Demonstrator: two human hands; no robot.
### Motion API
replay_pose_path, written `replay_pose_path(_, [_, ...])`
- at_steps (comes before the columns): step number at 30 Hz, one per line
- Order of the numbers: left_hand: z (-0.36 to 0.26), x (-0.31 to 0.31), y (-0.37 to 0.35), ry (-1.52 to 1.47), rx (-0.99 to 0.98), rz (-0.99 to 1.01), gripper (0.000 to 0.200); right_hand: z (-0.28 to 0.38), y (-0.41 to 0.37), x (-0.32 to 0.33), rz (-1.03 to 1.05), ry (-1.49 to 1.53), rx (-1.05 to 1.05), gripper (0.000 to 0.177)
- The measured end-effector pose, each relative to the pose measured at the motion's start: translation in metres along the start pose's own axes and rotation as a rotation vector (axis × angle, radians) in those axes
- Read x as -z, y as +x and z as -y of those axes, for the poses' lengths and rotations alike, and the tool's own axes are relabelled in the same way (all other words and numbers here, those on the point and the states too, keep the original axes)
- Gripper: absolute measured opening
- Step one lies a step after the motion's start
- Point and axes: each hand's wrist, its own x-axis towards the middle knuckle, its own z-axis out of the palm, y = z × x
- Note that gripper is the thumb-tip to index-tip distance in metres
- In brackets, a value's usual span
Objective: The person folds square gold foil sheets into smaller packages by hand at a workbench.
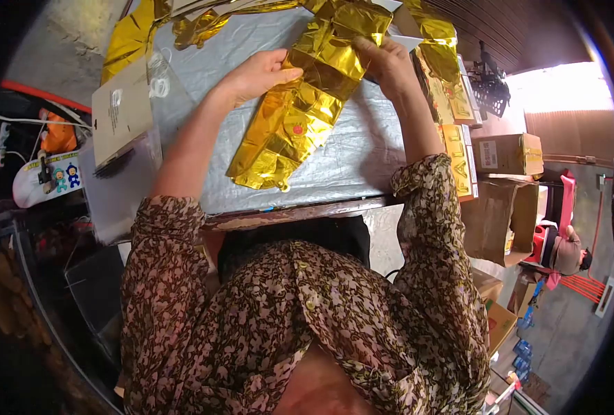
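Note:
A flat, uninflated gold foil balloon [314, 104] lies slanted over the silvery table cover [214, 159], with fold creases and a small red dot on its lower half. At its left edge, my left hand [260, 75] pinches the foil between thumb and fingers. My right hand [390, 63] grips the upper right edge, its fingertips partly hidden against the foil. The balloon's lower end, with a small tab, rests near the front edge of the table. More gold foil [200, 29] lies along the far side.
Cardboard sheets [122, 114] stand at the table's left edge. Packs with gold lettering [457, 159] line the right edge. Beyond them are cardboard boxes [504, 153] and a black basket [490, 93]. Another person [568, 252] is farther off at right.

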Motion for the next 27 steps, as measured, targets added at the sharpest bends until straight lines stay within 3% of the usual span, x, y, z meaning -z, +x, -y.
replay_pose_path(2, [0.005,-0.002,0.000,0.012,-0.002,-0.002,0.037,-0.002,0.015,0.005,-0.023,0.061,-0.043,0.018])
replay_pose_path(5, [0.005,-0.006,-0.008,0.030,0.004,-0.025,0.035,0.007,0.025,0.001,-0.043,0.190,0.065,0.028])
replay_pose_path(7, [0.006,-0.008,-0.014,0.033,0.016,-0.046,0.034,0.013,0.023,-0.004,0.556,0.629,0.212,0.043])
replay_pose_path(8, [0.008,-0.007,-0.015,0.041,-0.001,-0.058,0.033,0.023,0.022,-0.007,0.557,0.633,0.206,0.043])
replay_pose_path(10, [0.013,-0.006,-0.019,0.044,-0.008,-0.075,0.032,0.049,0.016,-0.019,-0.091,-0.013,0.047,0.029])
replay_pose_path(13, [0.012,-0.003,-0.027,0.098,0.009,-0.045,0.034,0.065,0.035,-0.019,-0.065,-0.205,0.018,0.025])
replay_pose_path(14, [0.010,-0.003,-0.031,0.099,0.009,-0.051,0.034,0.060,0.057,-0.004,-0.019,-0.180,-0.072,0.022])
replay_pose_path(17, [0.003,-0.008,-0.047,0.181,0.046,-0.106,0.035,0.075,0.064,-0.020,0.032,-0.076,0.025,0.017])
replay_pose_path(19, [0.011,-0.007,-0.052,0.148,0.017,-0.126,0.034,0.077,0.073,-0.027,-0.005,-0.074,-0.018,0.015])
replay_pose_path(21, [0.018,-0.007,-0.056,0.133,0.013,-0.144,0.035,0.083,0.075,-0.029,0.044,-0.436,0.007,0.015])
replay_pose_path(22, [0.019,-0.007,-0.059,0.120,0.004,-0.156,0.035,0.070,0.085,-0.026,0.048,-0.435,0.005,0.015])
replay_pose_path(24, [0.021,-0.010,-0.063,0.099,0.032,-0.176,0.035,0.051,0.096,-0.034,0.025,-0.451,0.311,0.017])
replay_pose_path(26, [0.027,-0.005,-0.063,0.083,0.056,-0.198,0.035,0.041,0.092,-0.039,0.017,-0.360,0.260,0.020])
replay_pose_path(27, [0.039,0.000,-0.057,0.178,0.107,-0.247,0.035,0.027,0.090,-0.040,-0.059,-0.502,0.447,0.020])
